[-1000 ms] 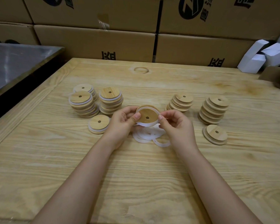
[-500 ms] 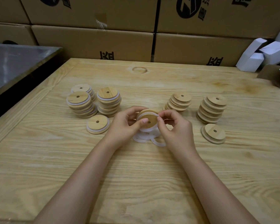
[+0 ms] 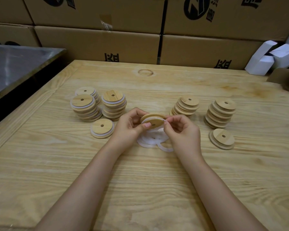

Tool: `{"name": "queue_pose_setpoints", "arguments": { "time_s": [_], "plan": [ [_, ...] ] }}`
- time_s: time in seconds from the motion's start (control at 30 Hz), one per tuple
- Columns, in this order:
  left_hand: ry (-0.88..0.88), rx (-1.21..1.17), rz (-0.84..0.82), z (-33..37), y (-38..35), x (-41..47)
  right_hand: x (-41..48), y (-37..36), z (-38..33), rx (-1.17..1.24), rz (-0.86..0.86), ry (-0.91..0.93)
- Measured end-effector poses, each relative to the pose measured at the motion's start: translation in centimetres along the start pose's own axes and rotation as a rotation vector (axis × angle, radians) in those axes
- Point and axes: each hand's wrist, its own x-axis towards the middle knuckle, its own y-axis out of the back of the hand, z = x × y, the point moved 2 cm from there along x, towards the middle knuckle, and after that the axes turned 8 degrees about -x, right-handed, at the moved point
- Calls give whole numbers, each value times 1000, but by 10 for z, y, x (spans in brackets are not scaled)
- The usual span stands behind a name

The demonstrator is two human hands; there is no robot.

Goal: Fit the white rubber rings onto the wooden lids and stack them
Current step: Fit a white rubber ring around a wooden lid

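A round wooden lid [image 3: 154, 120] with a centre hole is held above the table between both hands. My left hand [image 3: 129, 126] grips its left side, thumb across the face. My right hand [image 3: 182, 130] pinches a white rubber ring [image 3: 163, 120] at the lid's right edge. A pile of loose white rings [image 3: 152, 140] lies on the table under the hands. Ringed lids stand in three stacks at the left [image 3: 85, 107] [image 3: 114, 104] [image 3: 88, 93], and one ringed lid [image 3: 103, 128] lies alone beside them. Bare lids sit in two stacks at the right [image 3: 186, 105] [image 3: 221, 112], with a short stack [image 3: 222, 138] in front.
The wooden table [image 3: 140, 180] carries everything. Brown cardboard boxes [image 3: 107, 42] wall off the far edge. Small white boxes [image 3: 273, 57] lie at the back right. A grey metal surface [image 3: 15, 64] adjoins the table's left side.
The lid has tipped from facing me to nearly flat, and both hands have lowered slightly. My right hand's fingers have shifted along the ring at the lid's right edge.
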Motion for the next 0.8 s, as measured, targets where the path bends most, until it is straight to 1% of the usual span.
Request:
{"name": "queue_pose_setpoints", "arguments": {
  "time_s": [0.17, 0.27, 0.37, 0.5, 0.63, 0.8],
  "plan": [
    [18, -34, -7, -1, 1, -1, 5, 2, 3, 139, -9, -87],
    [40, -72, -12, -1, 3, -1, 7, 3, 3, 155, -44, -123],
    [99, -122, -17, 0, 4, -2, 7, 4, 3, 165, -104, -142],
    [176, -169, -43, 2, 5, -3, 6, 6, 2, 138, -133, -118],
    [156, -41, -75, 4, 3, -3, 3, 4, -1, 91, -126, -61],
    [-1, 229, -10, 6, -3, -4, 1, 3, -4, -81, -122, 35]
  ]
}}
